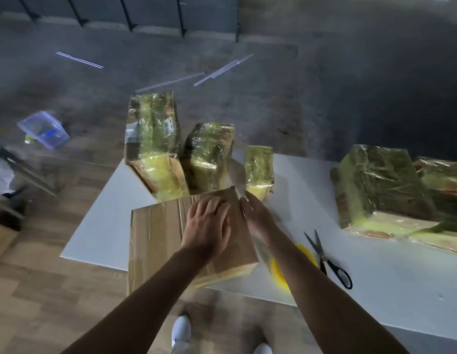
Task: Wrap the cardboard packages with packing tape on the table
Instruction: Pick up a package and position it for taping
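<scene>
The box [158, 233] sits at the table's [375, 290] seven o'clock corner. The left hand [208, 226] lies flat on top, probably pressing tape down. The right hand [258, 215], fingers straight, steadies its three o'clock side. The tape roll [278, 274] waits at four o'clock.

Both hands [223, 221] flat on cardboard package [161, 231].

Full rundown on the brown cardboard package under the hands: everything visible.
The cardboard package is a brown, flat-topped box. Glossy clear tape strips cross its top and yellowish tape shows along its near side. Its far corner looks slightly frayed. It lies on the white table, with its near-left part overhanging the table's edge toward the person. The left hand rests flat on its top, fingers straight. The right hand lies with straight fingers along its right edge.
</scene>
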Demonstrator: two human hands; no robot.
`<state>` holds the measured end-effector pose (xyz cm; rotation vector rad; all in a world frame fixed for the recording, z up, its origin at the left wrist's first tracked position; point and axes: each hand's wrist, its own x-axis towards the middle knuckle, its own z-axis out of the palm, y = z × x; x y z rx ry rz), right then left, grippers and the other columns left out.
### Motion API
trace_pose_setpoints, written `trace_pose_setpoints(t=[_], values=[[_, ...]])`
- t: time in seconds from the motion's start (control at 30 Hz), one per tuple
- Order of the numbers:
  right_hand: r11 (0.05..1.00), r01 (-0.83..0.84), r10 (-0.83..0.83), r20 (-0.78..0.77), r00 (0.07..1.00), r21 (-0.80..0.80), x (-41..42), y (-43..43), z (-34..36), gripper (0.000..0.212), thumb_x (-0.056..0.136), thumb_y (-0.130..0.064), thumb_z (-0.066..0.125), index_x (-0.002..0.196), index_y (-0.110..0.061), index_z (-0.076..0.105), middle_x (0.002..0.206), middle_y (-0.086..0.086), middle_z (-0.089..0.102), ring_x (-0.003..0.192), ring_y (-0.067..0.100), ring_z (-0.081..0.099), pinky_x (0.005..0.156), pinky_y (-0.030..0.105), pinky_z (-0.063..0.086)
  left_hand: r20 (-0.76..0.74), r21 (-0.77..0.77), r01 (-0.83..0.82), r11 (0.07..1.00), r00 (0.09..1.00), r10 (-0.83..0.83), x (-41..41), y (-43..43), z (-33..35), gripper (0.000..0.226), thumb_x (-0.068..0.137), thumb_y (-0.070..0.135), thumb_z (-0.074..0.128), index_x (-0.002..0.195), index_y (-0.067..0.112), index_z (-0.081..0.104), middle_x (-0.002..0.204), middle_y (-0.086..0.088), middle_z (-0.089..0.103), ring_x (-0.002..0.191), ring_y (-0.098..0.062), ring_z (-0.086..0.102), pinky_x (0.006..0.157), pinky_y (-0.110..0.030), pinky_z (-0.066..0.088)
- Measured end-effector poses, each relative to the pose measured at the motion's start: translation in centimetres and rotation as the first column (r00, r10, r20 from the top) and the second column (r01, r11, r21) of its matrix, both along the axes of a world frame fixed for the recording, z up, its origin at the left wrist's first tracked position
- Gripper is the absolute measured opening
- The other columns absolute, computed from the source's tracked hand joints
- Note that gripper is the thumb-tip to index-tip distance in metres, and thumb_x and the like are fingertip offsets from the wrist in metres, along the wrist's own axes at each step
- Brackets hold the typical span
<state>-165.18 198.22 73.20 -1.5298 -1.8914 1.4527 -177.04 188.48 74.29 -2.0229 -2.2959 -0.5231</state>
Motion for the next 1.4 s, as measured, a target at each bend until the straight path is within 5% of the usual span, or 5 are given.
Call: trace_pose_setpoints(t=[0.27,0.77,1.0,1.23,1.4], values=[[0.987,0.116,-0.119,-0.020,0.993,-0.107,0.4,-1.5,-0.4,0.045,0.105,-0.033,0.027,0.086,-0.015,0.063,0.073,-0.002,0.060,0.072,0.012,0.057,0.052,0.015,0.039,-0.012,-0.006,0.017,1.000,1.000,-0.017,0.2,-0.1,-0.2,0.040,0.086,0.035,0.043,0.118,0.019,0.061,0.119,-0.002,0.058,0.113,-0.022,0.051,0.100,-0.041,0.041],[0.987,-0.030,0.045,0.094,0.995,-0.161,-0.6,-0.8,1.3,0.077,0.092,-0.065,0.039,0.150,-0.015,0.030,0.152,0.006,0.037,0.139,0.024,0.035,0.112,0.033,0.028,0.428,0.089,-0.477,0.875,0.811,0.398,-6.6,-2.3,3.2,0.026,0.089,0.011,0.057,0.115,0.008,0.060,0.123,-0.015,0.055,0.113,-0.030,0.047,0.089,-0.047,0.047],[0.978,-0.073,0.097,0.121,0.988,-0.194,-0.2,-1.4,1.7,0.065,0.099,-0.056,0.032,0.113,-0.001,0.065,0.112,0.016,0.066,0.105,0.027,0.060,0.093,0.033,0.040,0.713,-0.691,-0.387,0.611,-0.223,0.665,-11.7,-5.3,2.8,0.056,0.098,0.051,0.038,0.119,0.002,0.055,0.116,-0.019,0.056,0.100,-0.031,0.054,0.086,-0.036,0.043],[0.937,0.143,-0.205,-0.170,0.964,-0.318,2.8,-0.3,4.3,0.052,0.092,-0.062,0.042,0.089,-0.015,0.063,0.082,0.001,0.062,0.080,0.017,0.062,0.066,0.029,0.049,0.844,-0.534,-0.337,0.776,-0.272,0.462,-13.4,-6.4,2.6,0.074,0.086,0.066,0.049,0.118,0.001,0.058,0.112,-0.023,0.062,0.104,-0.035,0.059,0.097,-0.046,0.045],[0.995,0.077,-0.075,0.042,0.996,-0.056,3.8,-0.9,5.7,0.070,0.085,-0.068,0.049,0.129,-0.013,0.050,0.120,0.005,0.056,0.114,0.026,0.055,0.084,0.032,0.045,0.919,-0.383,-0.231,0.894,0.002,0.394,-10.5,-6.1,3.5,0.048,0.088,0.036,0.065,0.109,-0.008,0.064,0.102,-0.028,0.068,0.086,-0.034,0.066,0.073,-0.037,0.054]])
